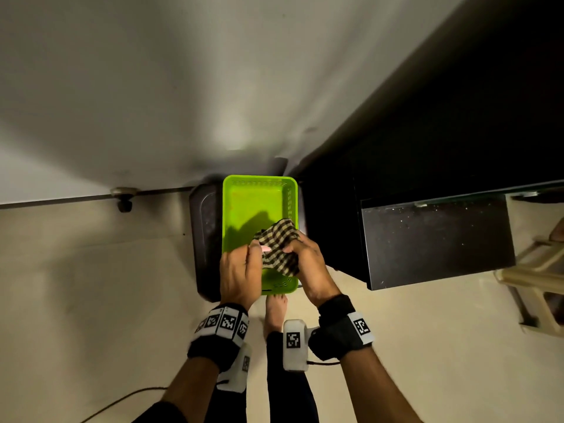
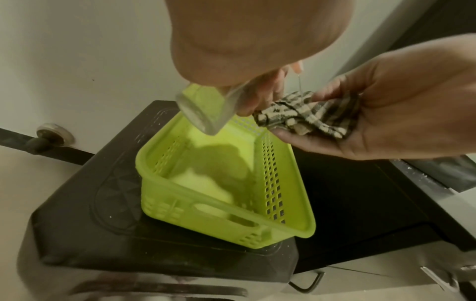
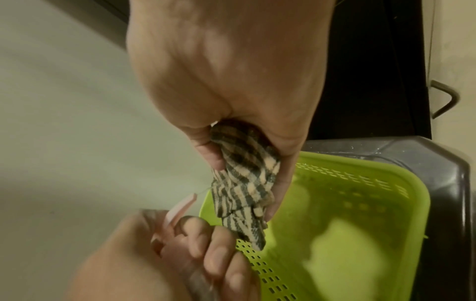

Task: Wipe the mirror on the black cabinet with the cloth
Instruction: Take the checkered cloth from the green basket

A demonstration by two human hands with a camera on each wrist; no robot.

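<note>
Cloth (image 1: 279, 250), checked dark and cream, sits bunched in our right hand (image 1: 308, 264), whose fingers and thumb curl round it just above the near end of the green basket (image 1: 229, 209). In the right wrist view the cloth (image 3: 244, 183) hangs down from that hand (image 3: 226, 71) over the basket's rim (image 3: 386, 169).

Our left hand (image 1: 239, 274), at nine o'clock from the cloth and touching it, has its fingers wrapped round a clear spray bottle (image 2: 206, 110). The left wrist view shows the bottle tilted, its base toward the basket (image 2: 304, 203), with a thin stream falling from its pink nozzle (image 2: 298, 66) onto the cloth (image 2: 309, 114) in the cupped right hand (image 2: 399, 106).

The basket rests on a dark brown stool (image 1: 204, 239) against the pale wall (image 1: 152, 87). The black cabinet (image 1: 427, 148) stands at three o'clock from the basket, just beside it, with a speckled dark panel (image 1: 436, 239) jutting out at its front. We cannot tell from these views which surface is the mirror. A beige stool (image 1: 537, 285) shows at the far three o'clock edge, and a door stopper (image 1: 123, 198) at nine o'clock by the wall's foot.
</note>
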